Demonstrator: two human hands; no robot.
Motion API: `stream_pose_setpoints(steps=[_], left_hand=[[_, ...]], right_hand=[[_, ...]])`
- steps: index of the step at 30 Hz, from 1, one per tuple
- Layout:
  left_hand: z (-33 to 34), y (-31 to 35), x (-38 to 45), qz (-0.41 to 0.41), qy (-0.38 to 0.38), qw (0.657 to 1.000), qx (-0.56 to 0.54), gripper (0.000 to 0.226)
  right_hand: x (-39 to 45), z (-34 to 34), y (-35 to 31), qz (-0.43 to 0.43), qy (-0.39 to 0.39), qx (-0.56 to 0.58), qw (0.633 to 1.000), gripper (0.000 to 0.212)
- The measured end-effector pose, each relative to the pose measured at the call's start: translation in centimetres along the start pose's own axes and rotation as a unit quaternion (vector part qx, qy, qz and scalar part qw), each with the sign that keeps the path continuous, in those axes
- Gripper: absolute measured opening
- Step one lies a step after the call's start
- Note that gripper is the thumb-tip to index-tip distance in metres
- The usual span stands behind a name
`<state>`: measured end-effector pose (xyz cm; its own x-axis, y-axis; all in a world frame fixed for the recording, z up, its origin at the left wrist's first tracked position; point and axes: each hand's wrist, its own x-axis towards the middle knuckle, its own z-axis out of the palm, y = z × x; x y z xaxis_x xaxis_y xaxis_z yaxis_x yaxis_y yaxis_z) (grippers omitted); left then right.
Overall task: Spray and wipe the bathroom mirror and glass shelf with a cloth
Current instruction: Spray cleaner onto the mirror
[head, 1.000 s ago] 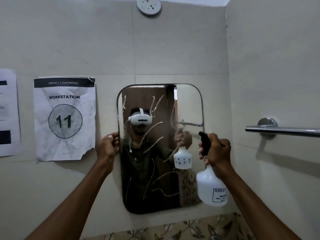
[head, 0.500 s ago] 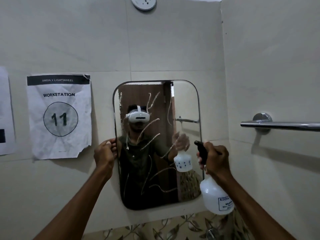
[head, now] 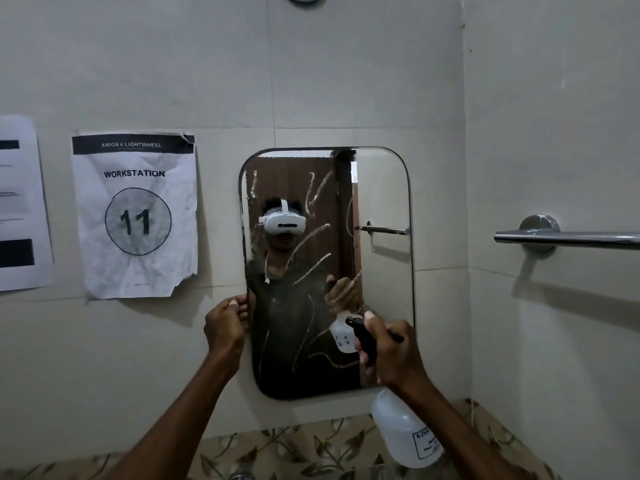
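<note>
A rounded rectangular mirror [head: 381, 188] hangs on the tiled wall, streaked with white smear lines. My left hand [head: 223, 327] grips the mirror's left edge at about mid-height. My right hand [head: 391, 351] holds a white spray bottle [head: 405, 431] by its black trigger head, nozzle pointing at the mirror's lower right part. The bottle body hangs below my hand. No cloth and no glass shelf show in the head view.
A chrome towel bar [head: 568, 237] juts from the right wall. A crumpled "Workstation 11" sheet [head: 135, 216] and another paper [head: 17, 202] hang left of the mirror. Leaf-patterned tiles [head: 294, 448] run below.
My right hand with the spray bottle has moved left and closer to the mirror's lower right part. My left hand has slid lower along the mirror's left edge.
</note>
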<state>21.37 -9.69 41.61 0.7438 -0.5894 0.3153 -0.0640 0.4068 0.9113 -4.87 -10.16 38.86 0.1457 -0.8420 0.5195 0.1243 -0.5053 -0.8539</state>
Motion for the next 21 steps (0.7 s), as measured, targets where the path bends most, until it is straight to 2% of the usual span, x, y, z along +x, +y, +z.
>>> stream_pose_setpoints(steps=[5,13,16,21], left_hand=[[0.1,-0.4,0.4,0.0,0.004,1.0,0.003,0.03],[0.6,-1.3,0.6,0.003,0.023,1.0,0.005,0.03],[0.7,-1.4,0.6,0.006,0.031,0.999,0.004,0.029],[0.8,-1.7,0.2,0.017,0.039,0.999,0.002,0.031]], right_hand=[[0.1,-1.8,0.3,-0.025,0.06,0.021,0.998,0.054],[1.4,-7.7,0.7,-0.027,0.269,0.01,0.963,0.06],[1.7,-9.2,0.6,-0.026,0.281,0.006,0.959,0.059],[2.0,-9.8,1.4,-0.011,0.243,-0.005,0.97,0.05]])
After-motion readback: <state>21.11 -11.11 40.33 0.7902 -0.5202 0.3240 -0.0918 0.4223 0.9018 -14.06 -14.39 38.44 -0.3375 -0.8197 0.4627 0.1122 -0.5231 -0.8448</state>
